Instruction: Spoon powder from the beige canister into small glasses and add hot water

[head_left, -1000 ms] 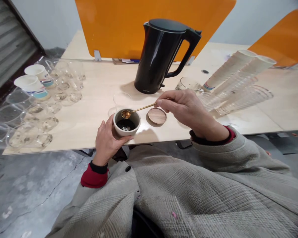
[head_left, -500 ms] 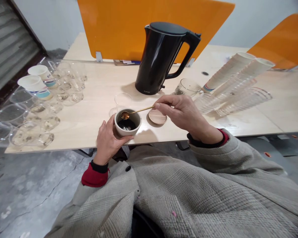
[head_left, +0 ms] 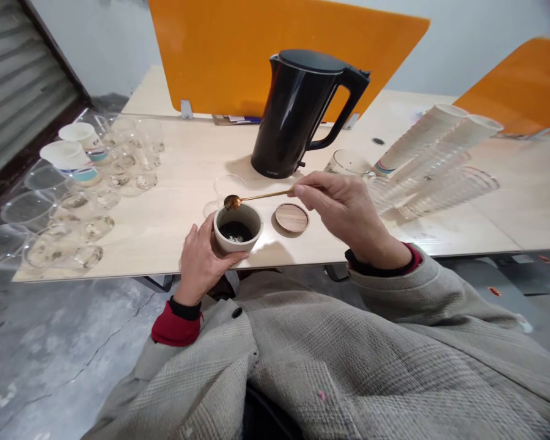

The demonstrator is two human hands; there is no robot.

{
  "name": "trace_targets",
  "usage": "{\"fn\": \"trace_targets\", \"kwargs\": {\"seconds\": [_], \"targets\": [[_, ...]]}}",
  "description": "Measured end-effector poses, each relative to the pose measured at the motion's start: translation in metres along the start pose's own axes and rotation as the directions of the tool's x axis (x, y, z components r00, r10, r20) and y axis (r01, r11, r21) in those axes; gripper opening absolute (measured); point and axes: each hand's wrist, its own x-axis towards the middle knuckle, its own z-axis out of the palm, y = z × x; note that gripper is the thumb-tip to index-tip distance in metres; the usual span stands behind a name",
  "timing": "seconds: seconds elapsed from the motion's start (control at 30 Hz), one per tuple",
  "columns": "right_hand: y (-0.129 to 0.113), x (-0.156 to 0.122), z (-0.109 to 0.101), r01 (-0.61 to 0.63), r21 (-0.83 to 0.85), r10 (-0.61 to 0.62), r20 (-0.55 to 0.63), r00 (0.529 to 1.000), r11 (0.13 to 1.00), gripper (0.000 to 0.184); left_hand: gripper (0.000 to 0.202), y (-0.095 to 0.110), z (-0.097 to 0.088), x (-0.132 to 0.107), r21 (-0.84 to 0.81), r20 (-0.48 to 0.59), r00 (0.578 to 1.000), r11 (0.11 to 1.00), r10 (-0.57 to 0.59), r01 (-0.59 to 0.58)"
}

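Observation:
My left hand (head_left: 204,260) is wrapped round a small pale jar (head_left: 238,244), tilted a little, with dark loose contents like tea leaves inside. Pinched in my right hand (head_left: 341,205) is the handle of a gold spoon (head_left: 261,196). Its bowl, with some dark bits in it, hangs over the jar's far rim. Just behind the jar stands a clear plastic cup (head_left: 230,183), partly hidden by the jar and spoon. A round wooden lid (head_left: 292,218) lies on the table between my hands.
A black electric kettle (head_left: 297,113) stands behind my hands, before an orange divider (head_left: 220,55). Several clear cups (head_left: 50,244) and two paper cups (head_left: 68,160) crowd the left. Stacked cups (head_left: 435,159) lie at right beside a glass (head_left: 348,161). The table's front edge (head_left: 132,276) is close.
My right hand has lifted the spoon from inside the jar to above its far rim. My left hand still holds the jar. The camera view has shifted slightly.

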Motion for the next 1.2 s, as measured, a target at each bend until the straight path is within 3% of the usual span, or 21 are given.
{"fn": "trace_targets", "kwargs": {"seconds": [0.13, 0.27, 0.47, 0.67, 0.9, 1.2], "targets": [[0.001, 0.005, 0.0, 0.004, 0.038, 0.002, -0.14, 0.99, 0.999, 0.026, 0.101, 0.001, -0.001, 0.0, -0.006, 0.007, 1.0, 1.0, 0.011, -0.011], [0.008, 0.01, 0.014, 0.08, -0.068, -0.095, -0.258, 0.961, 0.994, 0.024, 0.101, 0.001, -0.001, 0.0, 0.001, 0.004, 1.0, 1.0, 0.002, -0.002], [0.026, 0.016, 0.045, 0.186, -0.326, -0.237, -0.125, 0.964, 0.927, 0.027, 0.102, 0.001, -0.001, 0.0, 0.02, 0.01, 1.0, 1.0, -0.001, 0.001], [0.031, 0.017, 0.045, 0.185, -0.278, -0.247, -0.205, 0.947, 0.943, 0.028, 0.101, 0.0, -0.001, 0.001, -0.001, 0.007, 1.0, 1.0, 0.004, -0.004], [0.032, 0.015, 0.043, 0.196, -0.232, -0.247, -0.217, 0.944, 0.953, 0.026, 0.1, 0.001, -0.001, 0.0, -0.005, 0.003, 1.0, 1.0, -0.002, 0.002], [0.031, 0.012, 0.052, 0.229, -0.415, -0.304, -0.123, 0.945, 0.88, 0.032, 0.1, 0.0, -0.001, 0.0, -0.009, -0.006, 1.0, 1.0, -0.005, 0.005]]}}
